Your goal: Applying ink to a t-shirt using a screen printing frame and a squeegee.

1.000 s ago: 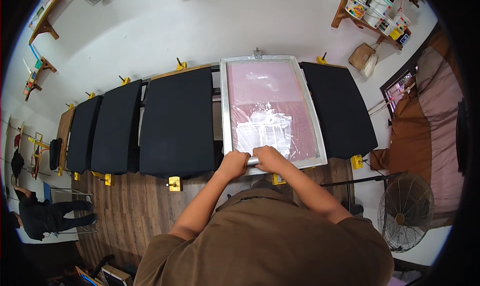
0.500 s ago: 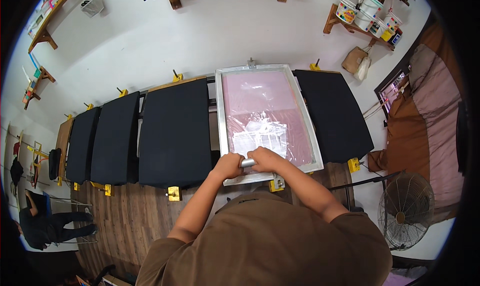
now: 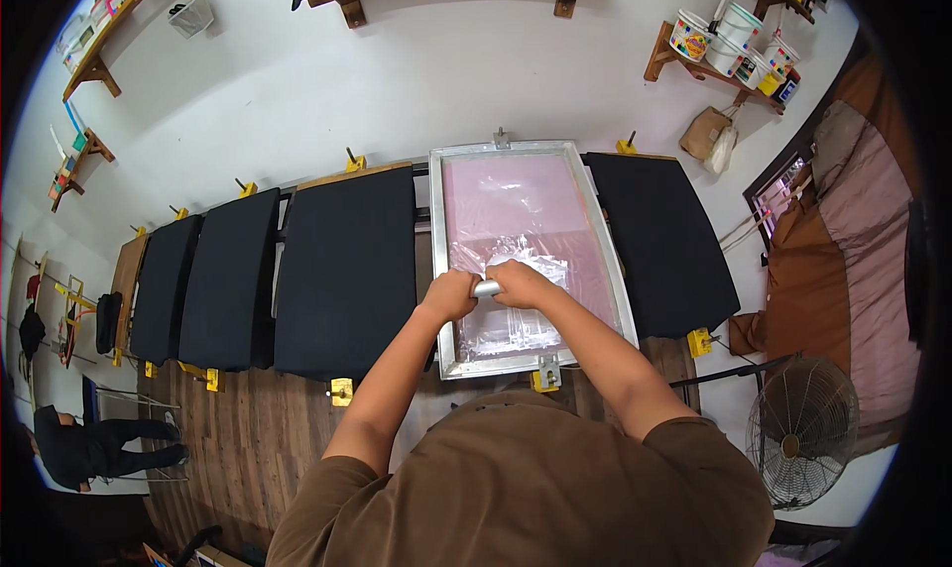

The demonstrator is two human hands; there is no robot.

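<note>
A framed printing screen (image 3: 436, 270) with pinkish mesh lies over one place in the row of boards. My left hand (image 3: 452, 294) and my right hand (image 3: 520, 283) are both closed round the silver bar of a squeegee (image 3: 487, 288), left and right of its middle. The squeegee is over the nearer half of the mesh; its lower edge is hidden by my hands. White ink (image 3: 506, 330) streaks the mesh around and in front of it. Black cloth (image 3: 346, 270) covers the board to the left of the screen, and more black cloth (image 3: 662, 245) covers the board to its right.
Yellow clamps (image 3: 341, 392) hold the board ends. A standing fan (image 3: 801, 433) is at the near right. Shelves carry tubs (image 3: 729, 55) on the far wall. At the far left stands another person (image 3: 74, 448) in dark clothes.
Both hands have moved the squeegee away from me, from the near end of the screen further up the mesh. White ink now shows streaked on the near part.
</note>
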